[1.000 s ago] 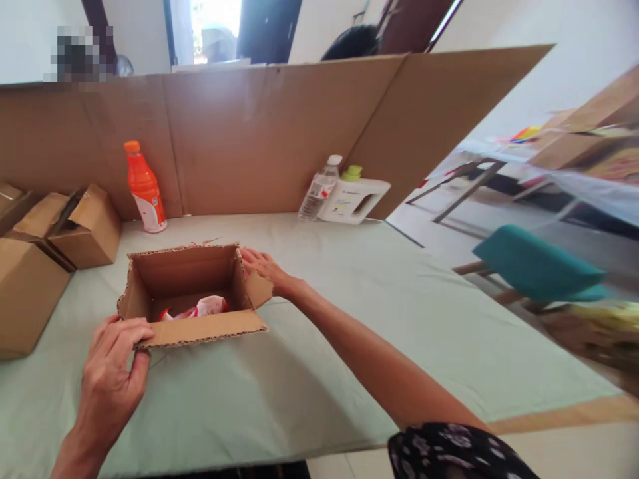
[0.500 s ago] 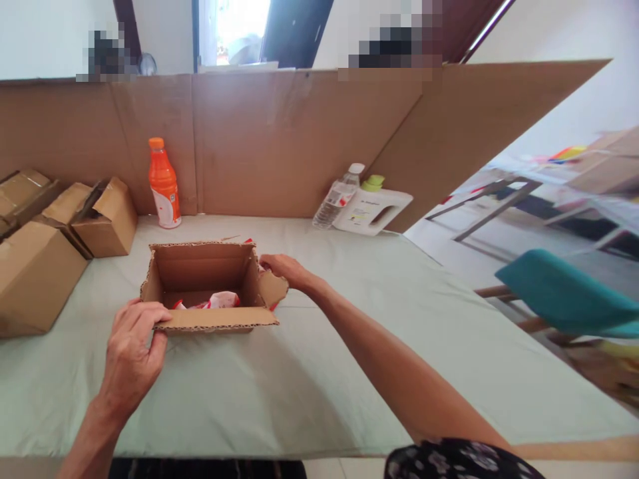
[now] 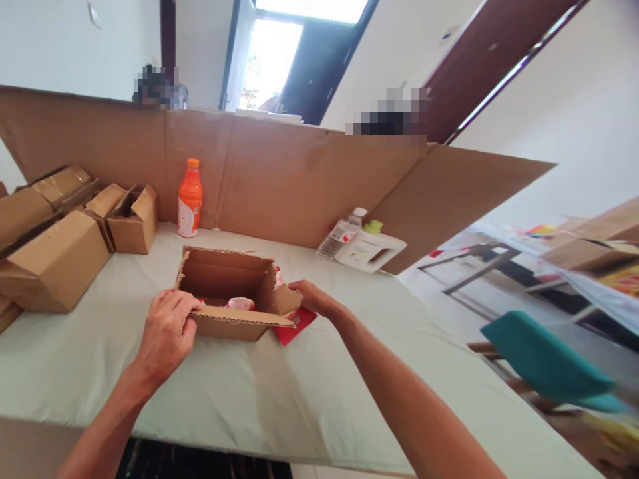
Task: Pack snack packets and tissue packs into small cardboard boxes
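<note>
An open cardboard box (image 3: 232, 327) sits on the cloth-covered table, with a red-and-white wrapped item (image 3: 240, 304) lying inside, partly hidden by the front wall. My left hand (image 3: 172, 326) grips the left end of the box's front flap, thumb below and fingers on top. Beside the box's right flap, my right hand (image 3: 313, 297) has its fingers curled around a red-and-white packet (image 3: 295, 327). That flap hides part of the packet, and the fingertips are only partly visible.
An orange bottle (image 3: 190, 199) stands behind the box. Several cardboard boxes (image 3: 62, 263) are grouped at left. A clear plastic bottle (image 3: 342, 234) leans beside a white jug (image 3: 370, 249) with a green cap. A cardboard barrier (image 3: 279, 179) lines the back; a teal chair (image 3: 546, 359) stands at right.
The camera view has shifted, so the tabletop things appear further right. More of the red packet shows beside the box, below my right hand. My left hand keeps hold of the flap.
</note>
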Available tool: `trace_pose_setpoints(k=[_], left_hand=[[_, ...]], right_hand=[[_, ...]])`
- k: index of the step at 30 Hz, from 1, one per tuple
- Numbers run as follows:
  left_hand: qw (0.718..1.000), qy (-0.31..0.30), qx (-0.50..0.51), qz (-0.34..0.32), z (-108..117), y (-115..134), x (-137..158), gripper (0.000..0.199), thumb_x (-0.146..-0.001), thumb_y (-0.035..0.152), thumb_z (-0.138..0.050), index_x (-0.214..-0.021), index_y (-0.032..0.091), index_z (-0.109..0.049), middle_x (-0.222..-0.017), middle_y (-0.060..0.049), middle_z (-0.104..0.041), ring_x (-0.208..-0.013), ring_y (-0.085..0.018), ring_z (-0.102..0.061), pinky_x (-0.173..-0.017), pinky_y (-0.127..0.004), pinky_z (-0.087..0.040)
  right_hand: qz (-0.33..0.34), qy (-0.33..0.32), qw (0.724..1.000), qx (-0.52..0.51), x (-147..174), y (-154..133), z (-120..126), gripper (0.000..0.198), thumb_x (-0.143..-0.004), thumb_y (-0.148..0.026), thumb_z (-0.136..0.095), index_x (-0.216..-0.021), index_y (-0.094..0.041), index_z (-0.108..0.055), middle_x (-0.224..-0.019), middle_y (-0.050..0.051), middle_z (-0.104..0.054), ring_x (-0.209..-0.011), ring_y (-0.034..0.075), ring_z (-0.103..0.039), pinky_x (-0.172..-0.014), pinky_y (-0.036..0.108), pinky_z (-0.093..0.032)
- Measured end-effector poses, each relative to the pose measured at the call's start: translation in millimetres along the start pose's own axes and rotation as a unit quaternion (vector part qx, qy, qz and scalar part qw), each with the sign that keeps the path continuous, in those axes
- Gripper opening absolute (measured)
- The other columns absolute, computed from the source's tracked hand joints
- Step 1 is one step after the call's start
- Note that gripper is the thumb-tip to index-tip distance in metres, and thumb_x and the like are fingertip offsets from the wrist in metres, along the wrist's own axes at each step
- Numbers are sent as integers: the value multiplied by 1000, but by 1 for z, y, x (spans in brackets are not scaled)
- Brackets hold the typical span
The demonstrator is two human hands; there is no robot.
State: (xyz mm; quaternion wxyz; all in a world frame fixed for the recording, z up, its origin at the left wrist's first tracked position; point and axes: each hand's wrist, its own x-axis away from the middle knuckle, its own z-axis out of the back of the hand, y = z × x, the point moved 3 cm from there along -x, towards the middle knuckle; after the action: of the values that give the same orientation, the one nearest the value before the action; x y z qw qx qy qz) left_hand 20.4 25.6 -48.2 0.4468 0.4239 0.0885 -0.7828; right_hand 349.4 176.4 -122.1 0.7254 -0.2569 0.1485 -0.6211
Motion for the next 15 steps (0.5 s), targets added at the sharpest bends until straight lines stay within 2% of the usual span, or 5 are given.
trace_pose_setpoints(k=[5, 7, 10, 12, 15], left_hand=[[1000, 5, 16, 14, -4, -2, 6, 32, -78, -4, -45, -93, 21, -58, -91, -1, -70, -86, -20, -65, -94, -41, -50], [1000, 6, 24, 18, -6, -3, 7, 32, -78, -4, -45, -93, 21, -58, -92, -2, -70, -86, -20, -65, -95, -42, -50], [999, 9, 32, 24, -8, -3, 8, 32, -79, -3, -44, -93, 21, -59, -92, -2, -71, -87, -21, -64, -94, -43, -50], [999, 11, 31, 30, -8, -3, 7, 32, -79, -3, -44, -93, 22, -60, -92, -2, -71, -87, -22, -65, -91, -43, -52], [999, 9, 25, 39, -7, -1, 7, 32, -78, -3, -45, -92, 22, -61, -91, -3, -71, -87, -22, -66, -87, -41, -53]], right_hand=[[-9, 183, 983, 20, 39, 0, 51, 22, -74, -38, -55, -71, -19, -65, -69, 4, -68, -66, 19, -58, -62, 31, -44], [27, 322, 946, -17, 60, -17, 81, 27, -77, -46, -57, -80, -20, -66, -77, 5, -70, -70, 20, -60, -67, 32, -47], [116, 489, 862, -72, 88, -63, 106, 30, -77, -51, -67, -83, -22, -65, -75, 1, -68, -66, 19, -60, -66, 32, -50], [173, 506, 844, -52, 97, -99, 104, 27, -81, -50, -67, -82, -23, -64, -71, 1, -67, -63, 18, -59, -64, 32, -50], [256, 444, 858, 20, 95, -142, 78, 20, -89, -43, -62, -81, -25, -64, -75, 4, -69, -68, 20, -61, -68, 34, -52]])
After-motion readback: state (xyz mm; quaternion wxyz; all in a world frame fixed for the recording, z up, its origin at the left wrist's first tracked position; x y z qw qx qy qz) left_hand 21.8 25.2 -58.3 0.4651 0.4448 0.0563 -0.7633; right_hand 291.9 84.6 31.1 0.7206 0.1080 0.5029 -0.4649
